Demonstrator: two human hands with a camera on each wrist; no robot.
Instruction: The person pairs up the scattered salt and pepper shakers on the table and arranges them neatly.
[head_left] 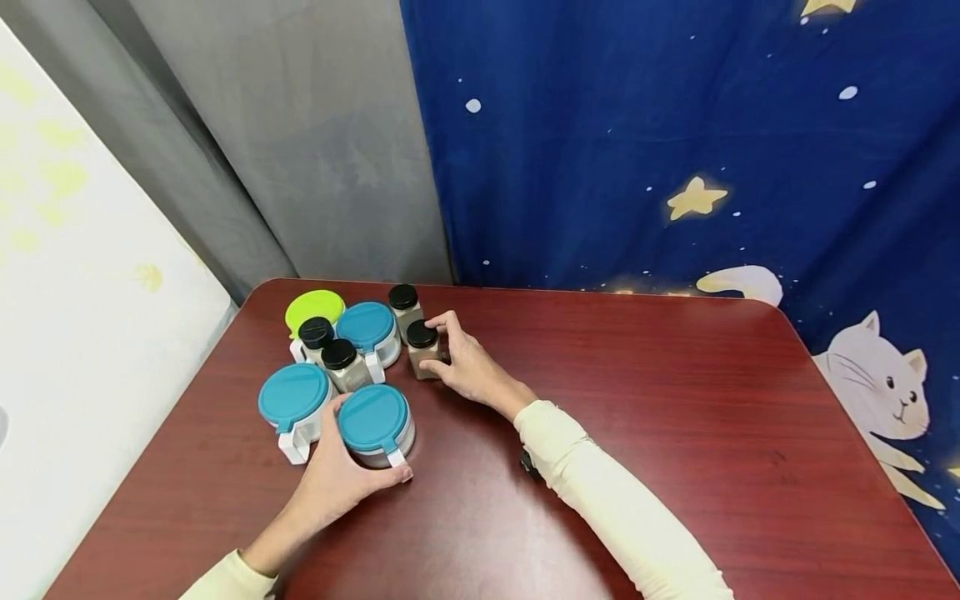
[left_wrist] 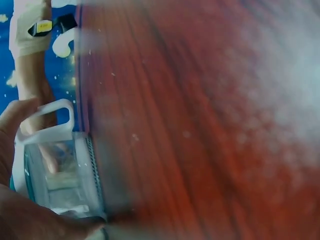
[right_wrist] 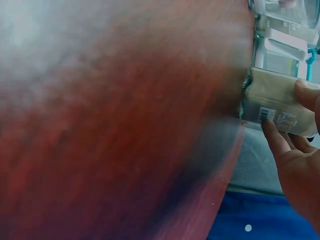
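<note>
In the head view, my left hand (head_left: 336, 477) grips a clear jar with a blue lid (head_left: 372, 418), thumb by its white handle and fingers along its left side. The left wrist view shows that jar's clear wall (left_wrist: 62, 175) on the table. My right hand (head_left: 471, 367) holds a square spice jar with a black lid (head_left: 424, 354) between thumb and fingers. In the right wrist view, the spice jar (right_wrist: 280, 97) has a barcode label and stands upright relative to the table. Right beside it is another black-lidded spice jar (head_left: 405, 307).
Two more blue-lidded handled jars (head_left: 294, 396), a green-lidded one (head_left: 315, 310) and two black-lidded spice jars (head_left: 341, 357) cluster at the left of the brown table (head_left: 675, 400). A grey curtain (head_left: 315, 142) and a blue curtain (head_left: 570, 150) hang behind it.
</note>
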